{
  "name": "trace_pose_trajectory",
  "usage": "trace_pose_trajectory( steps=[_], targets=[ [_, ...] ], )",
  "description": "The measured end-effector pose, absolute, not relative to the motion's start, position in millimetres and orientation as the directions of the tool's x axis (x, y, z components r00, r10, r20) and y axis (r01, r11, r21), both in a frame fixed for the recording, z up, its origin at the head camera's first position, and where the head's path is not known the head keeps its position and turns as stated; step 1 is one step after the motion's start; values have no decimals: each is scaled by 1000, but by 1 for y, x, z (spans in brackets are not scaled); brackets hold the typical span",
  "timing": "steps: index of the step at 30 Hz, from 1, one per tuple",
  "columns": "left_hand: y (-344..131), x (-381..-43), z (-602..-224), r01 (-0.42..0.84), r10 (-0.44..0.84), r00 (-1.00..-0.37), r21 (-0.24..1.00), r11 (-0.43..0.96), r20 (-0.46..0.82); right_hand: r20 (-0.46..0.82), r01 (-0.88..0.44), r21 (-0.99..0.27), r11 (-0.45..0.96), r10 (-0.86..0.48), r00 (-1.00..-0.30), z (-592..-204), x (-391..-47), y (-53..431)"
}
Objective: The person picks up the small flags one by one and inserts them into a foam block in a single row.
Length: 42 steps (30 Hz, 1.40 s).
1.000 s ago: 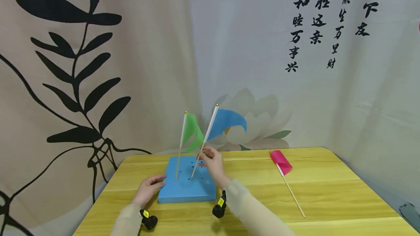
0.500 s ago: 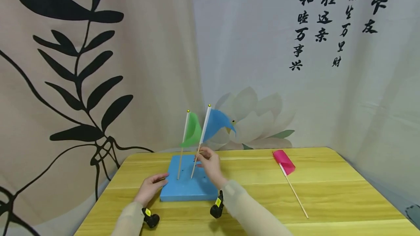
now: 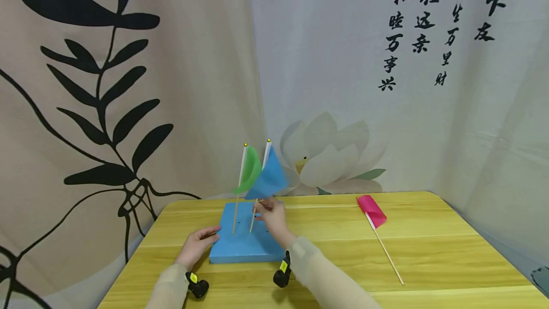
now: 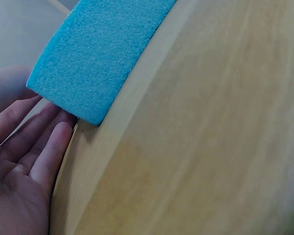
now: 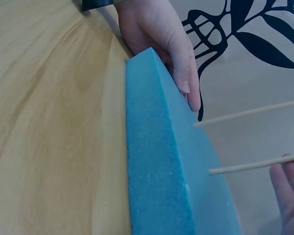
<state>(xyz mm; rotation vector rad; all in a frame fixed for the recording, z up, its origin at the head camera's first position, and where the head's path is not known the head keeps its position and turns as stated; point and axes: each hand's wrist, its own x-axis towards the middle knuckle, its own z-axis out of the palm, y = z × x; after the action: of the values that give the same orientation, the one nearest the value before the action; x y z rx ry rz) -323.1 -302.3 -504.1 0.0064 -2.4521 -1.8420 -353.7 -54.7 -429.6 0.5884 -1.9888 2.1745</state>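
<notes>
A blue foam block point(image 3: 244, 252) with small holes lies on the table. My left hand point(image 3: 198, 247) rests against its left edge, fingers fairly straight; in the right wrist view the thumb point(image 5: 183, 73) lies along the top face. A green flag point(image 3: 252, 170) stands in the block, leaning slightly right. My right hand point(image 3: 274, 221) pinches the thin wooden stick point(image 5: 259, 165) of a blue flag point(image 3: 269, 179), low down over the block. That stick's lower end meets the block's top surface. Blue cloth hangs in front of the pole and covers part of it.
On the right side of the wooden table point(image 3: 330, 252) lies a pink flag point(image 3: 371, 211) on its own stick. Behind the table hangs a curtain point(image 3: 206, 85) printed with leaves, a lotus and characters. A black wrist camera point(image 3: 281, 273) sits on the right wrist.
The blue flag has tipped from a rightward lean to more upright, its top moving left, and its cloth has swung down. The left hand keeps its place at the block.
</notes>
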Motion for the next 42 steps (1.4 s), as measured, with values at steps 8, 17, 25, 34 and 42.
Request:
trace_pose_trajectory(
  steps=[8, 17, 25, 34, 42],
  targets=[
    [-301, -323, -504, 45, -48, -997, 958, 283, 61, 400, -387, -916, -100, -183, -898, -457, -373, -61],
    [-300, -323, -504, 46, -54, -996, 956, 288, 64, 499, -488, -867, -103, -181, -848, -469, -374, -60],
    [-299, -323, -509, 17, -77, -996, 954, 300, 42, 385, -373, -923, -95, -177, -906, -473, -372, -61],
    [-299, -325, -507, 37, -55, -997, 957, 287, 55, 354, -332, -934, -129, -230, -907, -454, -360, -44],
    [-302, -322, -502, 50, -42, -997, 956, 289, 65, 304, -300, -952, -56, -278, -911, -433, -356, 11]
  ],
)
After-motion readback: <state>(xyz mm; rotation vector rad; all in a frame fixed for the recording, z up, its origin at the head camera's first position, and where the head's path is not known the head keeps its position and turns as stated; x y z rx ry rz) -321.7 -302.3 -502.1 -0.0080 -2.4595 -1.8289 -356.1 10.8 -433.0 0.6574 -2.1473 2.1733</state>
